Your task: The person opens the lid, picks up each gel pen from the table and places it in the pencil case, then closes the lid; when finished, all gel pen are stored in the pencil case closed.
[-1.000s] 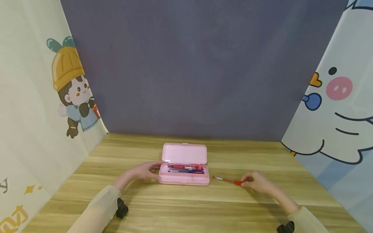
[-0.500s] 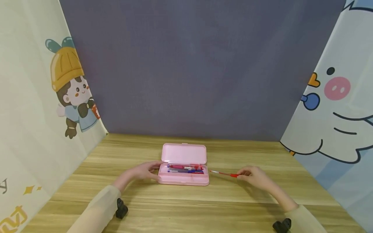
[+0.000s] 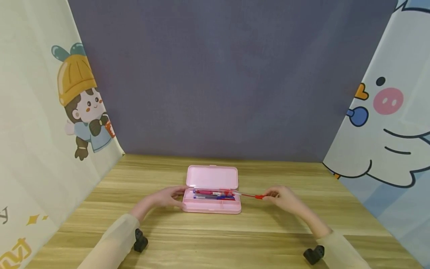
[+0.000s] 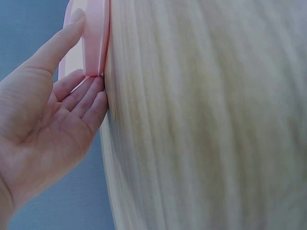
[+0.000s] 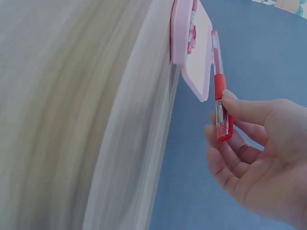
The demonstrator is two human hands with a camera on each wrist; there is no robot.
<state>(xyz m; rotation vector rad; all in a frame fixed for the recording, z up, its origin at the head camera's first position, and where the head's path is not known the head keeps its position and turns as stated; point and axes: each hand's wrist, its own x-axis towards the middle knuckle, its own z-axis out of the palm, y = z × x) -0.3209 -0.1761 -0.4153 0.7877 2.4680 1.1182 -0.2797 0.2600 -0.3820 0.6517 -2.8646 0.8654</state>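
A pink pencil case (image 3: 211, 207) lies with its lid (image 3: 212, 177) folded back on the table. Several pens (image 3: 214, 197) rest in its rear compartment, among them red and blue ones. My left hand (image 3: 167, 197) holds the case at its left end; in the left wrist view the thumb (image 4: 69, 31) lies against it and the fingertips touch its end. My right hand (image 3: 284, 198) pinches a clear-barrelled red gel pen (image 5: 219, 81) between thumb and fingers, near its red cap end. The pen's tip points left, over the case's right edge.
The wooden table (image 3: 215, 239) stretches around the case. A dark grey cloth (image 3: 215, 82) hangs behind it. Printed curtains (image 3: 33, 112) stand at the left and right sides. A black wrist camera (image 3: 140, 241) sits on each sleeve.
My right hand has lifted the red gel pen and carried it left and slightly away from me, from the table to the case's right edge. My left hand stays put on the case.
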